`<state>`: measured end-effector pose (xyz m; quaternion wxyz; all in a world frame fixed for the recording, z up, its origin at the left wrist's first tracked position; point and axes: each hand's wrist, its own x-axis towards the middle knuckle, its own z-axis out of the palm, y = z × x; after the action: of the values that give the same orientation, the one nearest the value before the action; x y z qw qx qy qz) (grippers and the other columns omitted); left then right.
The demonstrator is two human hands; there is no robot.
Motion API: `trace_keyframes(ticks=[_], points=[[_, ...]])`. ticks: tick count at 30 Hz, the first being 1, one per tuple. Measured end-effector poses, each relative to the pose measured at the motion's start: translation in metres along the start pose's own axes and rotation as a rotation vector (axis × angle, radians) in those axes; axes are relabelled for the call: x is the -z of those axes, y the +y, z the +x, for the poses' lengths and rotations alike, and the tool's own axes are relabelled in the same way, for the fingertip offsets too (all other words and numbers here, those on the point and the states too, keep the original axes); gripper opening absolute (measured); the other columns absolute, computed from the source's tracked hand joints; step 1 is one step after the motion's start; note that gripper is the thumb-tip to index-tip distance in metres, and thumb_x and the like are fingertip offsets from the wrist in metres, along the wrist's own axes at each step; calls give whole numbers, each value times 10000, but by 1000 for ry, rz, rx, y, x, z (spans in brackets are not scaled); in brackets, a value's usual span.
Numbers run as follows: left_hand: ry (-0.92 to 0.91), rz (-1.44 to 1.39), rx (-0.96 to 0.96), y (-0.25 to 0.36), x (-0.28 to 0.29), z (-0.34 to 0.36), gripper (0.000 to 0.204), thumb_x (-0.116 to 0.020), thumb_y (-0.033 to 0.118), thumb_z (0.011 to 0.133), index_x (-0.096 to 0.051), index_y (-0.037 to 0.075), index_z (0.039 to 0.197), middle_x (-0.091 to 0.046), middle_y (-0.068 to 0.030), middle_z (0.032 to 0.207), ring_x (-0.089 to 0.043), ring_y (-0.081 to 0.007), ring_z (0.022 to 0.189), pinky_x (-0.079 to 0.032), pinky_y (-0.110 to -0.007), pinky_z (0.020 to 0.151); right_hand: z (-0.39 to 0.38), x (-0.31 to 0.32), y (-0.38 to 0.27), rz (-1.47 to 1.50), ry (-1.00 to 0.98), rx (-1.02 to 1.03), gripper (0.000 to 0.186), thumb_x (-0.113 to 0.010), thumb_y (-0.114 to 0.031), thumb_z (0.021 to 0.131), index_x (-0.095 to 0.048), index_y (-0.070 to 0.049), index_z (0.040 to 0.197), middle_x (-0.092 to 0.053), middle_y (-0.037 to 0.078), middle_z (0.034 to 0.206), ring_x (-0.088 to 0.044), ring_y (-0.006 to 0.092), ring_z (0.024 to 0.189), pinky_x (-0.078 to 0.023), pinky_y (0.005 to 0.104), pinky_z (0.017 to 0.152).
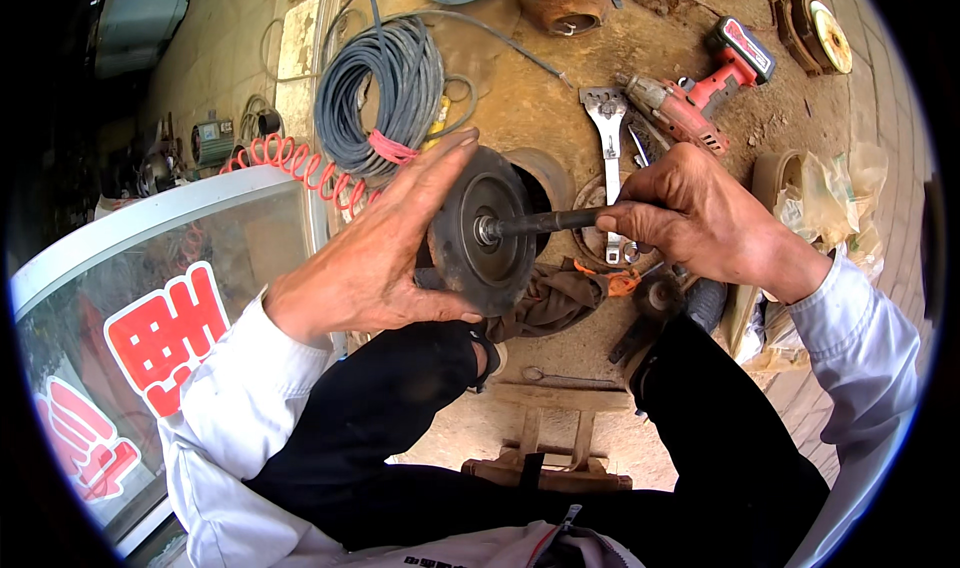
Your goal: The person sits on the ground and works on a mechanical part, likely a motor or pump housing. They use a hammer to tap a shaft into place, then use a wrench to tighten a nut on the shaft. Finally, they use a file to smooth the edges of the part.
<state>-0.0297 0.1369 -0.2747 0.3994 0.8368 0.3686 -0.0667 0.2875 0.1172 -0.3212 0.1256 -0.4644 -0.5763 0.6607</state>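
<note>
My left hand [385, 253] grips a dark, dusty metal disc [487, 233] by its rim and holds it upright in front of my knees. A black shaft [550, 221] sticks out of the disc's shiny hub toward the right. Around that shaft's outer end my right hand [700, 223] is closed. Both forearms wear white sleeves, and my dark trousers show below.
On the dirt floor lie a coil of grey cable [385, 83], a red spiral hose [300, 163], a red power tool [700, 93], a flat metal wrench [610, 133], a brown rag [560, 298], plastic bags [825, 203] and a low wooden stool [550, 448]. A glass panel [150, 328] stands left.
</note>
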Motion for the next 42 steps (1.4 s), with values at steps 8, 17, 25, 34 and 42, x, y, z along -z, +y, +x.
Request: trace_keyframes(ticks=[8, 17, 25, 34, 42], points=[[34, -39, -29, -4, -4, -5, 1362, -994, 357, 626, -160, 101, 1672, -203, -203, 1720, -209, -419, 1584, -243, -523, 1275, -4, -1, 2, -140, 45, 151, 129, -750, -97, 933, -761, 28, 903, -655, 160, 680, -604, 229, 612, -475, 381, 603], [39, -47, -35, -2, -4, -2, 1366, -994, 313, 615, -154, 97, 1670, -217, -214, 1711, -231, -427, 1575, -257, -519, 1270, -12, -6, 7, -360, 157, 335, 142, -759, -37, 856, -743, -4, 993, -677, 172, 812, -675, 385, 768, -520, 443, 692], [53, -70, -30, -2, -6, -1, 1325, -986, 296, 636, -173, 47, 1652, -246, -236, 1689, -259, -424, 1564, -290, -489, 1263, -6, -16, -15, -692, 205, 399, 228, -788, -78, 788, -658, 7, 955, -618, 168, 874, -656, 370, 822, -528, 476, 729], [107, -33, -82, -6, -9, -6, 1273, -958, 361, 694, -180, 4, 1636, -274, -255, 1665, -321, -417, 1530, -325, -479, 1242, 37, -53, -41, -663, -81, 273, 326, -753, -67, 802, -629, 37, 1084, -642, 219, 905, -663, 408, 848, -530, 511, 759], [121, -42, -67, -7, -12, -4, 1250, -944, 400, 709, -200, -26, 1620, -321, -265, 1635, -353, -423, 1508, -348, -465, 1231, 81, -48, -24, -231, -280, 163, 161, -706, -86, 878, -687, 63, 938, -666, 294, 822, -668, 473, 835, -532, 494, 709]])
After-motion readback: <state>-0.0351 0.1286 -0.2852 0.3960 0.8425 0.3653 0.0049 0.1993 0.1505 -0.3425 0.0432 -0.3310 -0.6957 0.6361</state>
